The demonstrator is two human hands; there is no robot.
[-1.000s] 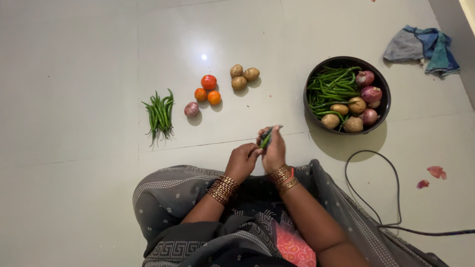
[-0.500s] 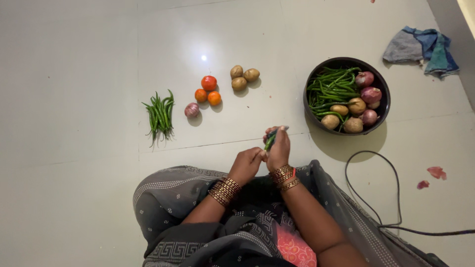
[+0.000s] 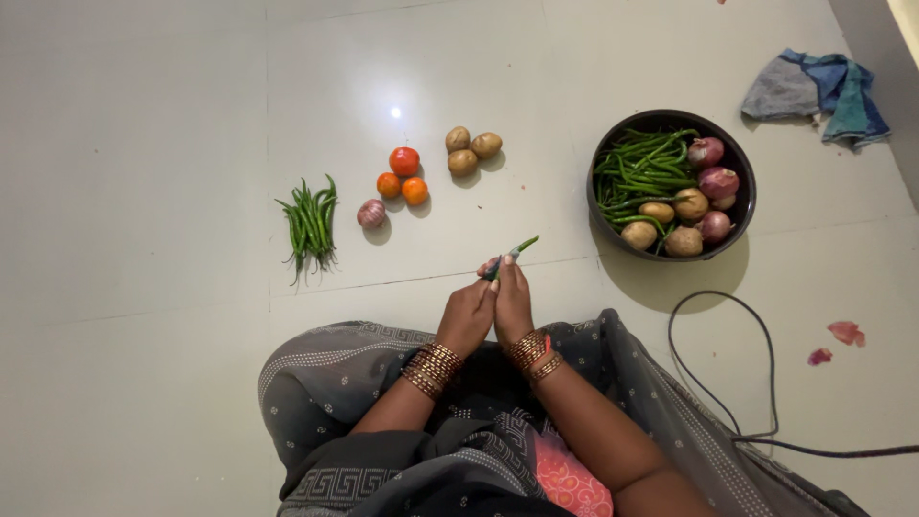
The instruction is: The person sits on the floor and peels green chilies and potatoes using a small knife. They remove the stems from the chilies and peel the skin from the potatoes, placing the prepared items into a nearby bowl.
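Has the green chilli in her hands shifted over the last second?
Yes. The green chilli, held between both hands, has moved slightly toward the person, away from the loose potatoes on the floor.

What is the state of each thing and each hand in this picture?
Green chilli: held at the fingertips of both hands, tip pointing up and right.
Left hand: closed on the chilli.
Right hand: closed on the chilli.
Dark bowl: upright, filled with chillies, potatoes and onions.
Chilli pile: loose on the floor.
Tomatoes: whole, grouped.
Cloth: crumpled.
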